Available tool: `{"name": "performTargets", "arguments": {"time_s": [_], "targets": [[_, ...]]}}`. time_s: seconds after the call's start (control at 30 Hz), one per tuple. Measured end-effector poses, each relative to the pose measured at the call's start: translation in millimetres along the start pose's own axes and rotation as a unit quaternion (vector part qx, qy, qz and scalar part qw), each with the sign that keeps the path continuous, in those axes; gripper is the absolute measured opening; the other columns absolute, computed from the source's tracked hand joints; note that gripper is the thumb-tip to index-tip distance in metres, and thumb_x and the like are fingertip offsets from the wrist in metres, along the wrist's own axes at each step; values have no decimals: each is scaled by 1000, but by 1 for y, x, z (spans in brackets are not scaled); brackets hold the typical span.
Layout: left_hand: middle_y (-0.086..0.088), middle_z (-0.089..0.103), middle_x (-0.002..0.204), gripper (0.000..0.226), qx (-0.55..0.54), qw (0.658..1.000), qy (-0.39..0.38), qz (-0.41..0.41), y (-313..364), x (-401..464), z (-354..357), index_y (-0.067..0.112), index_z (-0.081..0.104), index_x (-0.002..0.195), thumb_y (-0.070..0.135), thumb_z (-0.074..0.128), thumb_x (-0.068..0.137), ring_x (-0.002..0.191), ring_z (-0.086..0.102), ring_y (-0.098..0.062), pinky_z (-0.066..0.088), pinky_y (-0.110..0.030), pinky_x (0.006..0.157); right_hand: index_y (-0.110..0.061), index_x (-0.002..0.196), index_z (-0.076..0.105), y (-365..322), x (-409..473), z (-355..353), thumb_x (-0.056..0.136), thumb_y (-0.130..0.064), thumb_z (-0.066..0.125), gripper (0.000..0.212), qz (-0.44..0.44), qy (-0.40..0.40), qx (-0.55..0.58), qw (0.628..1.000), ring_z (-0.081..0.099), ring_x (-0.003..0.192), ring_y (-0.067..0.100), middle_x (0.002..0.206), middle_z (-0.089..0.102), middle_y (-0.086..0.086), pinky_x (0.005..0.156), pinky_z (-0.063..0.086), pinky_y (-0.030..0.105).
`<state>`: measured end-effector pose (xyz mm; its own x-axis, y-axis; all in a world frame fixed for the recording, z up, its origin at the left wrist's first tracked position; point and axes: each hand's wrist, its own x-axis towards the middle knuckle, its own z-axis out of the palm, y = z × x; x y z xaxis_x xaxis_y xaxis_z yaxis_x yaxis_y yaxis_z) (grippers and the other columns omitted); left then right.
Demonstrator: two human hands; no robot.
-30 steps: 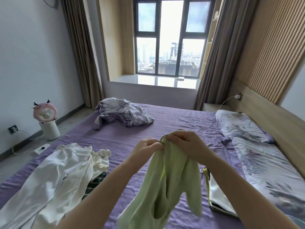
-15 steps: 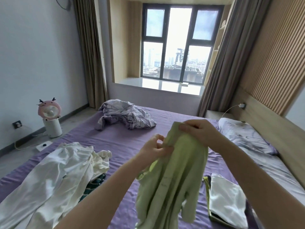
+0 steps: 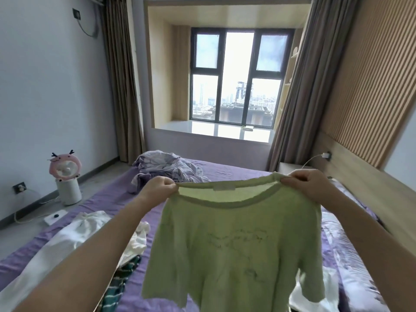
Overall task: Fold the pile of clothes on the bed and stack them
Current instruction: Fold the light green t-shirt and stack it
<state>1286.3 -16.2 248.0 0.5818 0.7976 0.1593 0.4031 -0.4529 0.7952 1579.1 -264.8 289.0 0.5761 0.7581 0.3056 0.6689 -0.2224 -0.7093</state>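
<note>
A light green T-shirt point(image 3: 234, 244) hangs spread out in the air over the purple bed point(image 3: 108, 194). My left hand point(image 3: 157, 188) grips its collar at the left shoulder and my right hand point(image 3: 308, 185) grips it at the right shoulder. A faint line drawing shows on its front. To the lower left lies a pile of white clothes point(image 3: 67, 239) with a dark green striped garment point(image 3: 121, 280) beside it. A folded white piece point(image 3: 299, 298) peeks out under the shirt at the lower right.
A crumpled lilac-and-white bundle point(image 3: 164, 170) lies at the far end of the bed. Patterned pillows point(image 3: 351, 255) run along the wooden headboard at right. On the floor at left stand a pink fan point(image 3: 66, 176) and a white power strip point(image 3: 55, 216).
My hands have moved apart and upward, stretching the bunched green shirt open by its shoulders. My view has tilted up toward the window.
</note>
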Motion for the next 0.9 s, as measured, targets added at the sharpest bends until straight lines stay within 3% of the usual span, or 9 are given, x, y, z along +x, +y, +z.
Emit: {"name": "performTargets", "arguments": {"time_s": [0.13,0.23,0.3,0.37,0.43,0.53,0.63,0.77,0.9], "targets": [[-1,55,65,9,-69,995,67,4,17,10,-14,14,62,71,19,63,79,65,48,-15,36,-27,59,-26,78,74,-3,-3,-12,82,-27,73,4,-26,-51,-29,998,61,73,10,80,70,0,70,48,24],[4,58,65,19,-16,989,148,5,22,10,-20,16,59,70,29,66,82,62,52,-11,37,-26,56,-19,86,75,-10,-8,-23,84,-21,71,4,-44,-12,-61,997,60,76,10,83,70,-2,65,45,13],[-1,56,58,33,-1,983,182,6,25,8,-24,7,59,65,34,64,83,55,49,-17,36,-25,53,-10,76,71,-14,-14,-23,86,-29,68,22,-39,58,-94,993,55,68,16,71,64,4,59,40,22],[-12,54,63,33,-114,978,172,-4,28,7,-28,1,60,66,28,62,85,59,47,-21,38,-29,60,-4,61,59,-24,-22,-18,88,-38,63,43,-27,95,-122,988,44,56,16,57,49,6,53,31,26],[-13,51,67,22,-226,961,161,-17,31,4,-37,10,59,70,24,61,86,66,43,-24,36,-36,67,-3,56,54,-37,-33,-13,88,-41,63,50,-12,69,-102,992,38,51,13,52,41,3,52,29,25],[-4,49,62,12,-235,958,163,-5,27,1,-50,17,62,76,23,61,87,63,43,-23,37,-40,70,-4,63,65,-50,-54,-14,85,-35,67,39,6,-34,-44,998,41,51,9,55,46,1,53,34,20],[-5,42,62,16,-245,960,138,-6,15,-7,-60,11,63,82,25,58,88,59,39,-21,33,-33,56,0,67,63,-60,-73,-13,87,-26,67,33,6,-70,-19,997,37,55,9,59,41,3,55,29,21],[-4,38,64,23,-267,954,140,-4,7,-19,-67,6,61,83,26,54,90,61,35,-20,28,-32,57,12,70,55,-71,-91,6,86,-22,69,40,9,14,-12,1000,34,60,16,62,38,9,58,25,30],[-3,46,70,32,-171,965,183,76,6,-39,-72,7,54,79,33,48,96,71,40,-17,31,-33,65,-7,61,47,-82,-104,29,83,-26,72,39,35,146,42,988,35,55,13,56,38,0,54,30,28]]}}
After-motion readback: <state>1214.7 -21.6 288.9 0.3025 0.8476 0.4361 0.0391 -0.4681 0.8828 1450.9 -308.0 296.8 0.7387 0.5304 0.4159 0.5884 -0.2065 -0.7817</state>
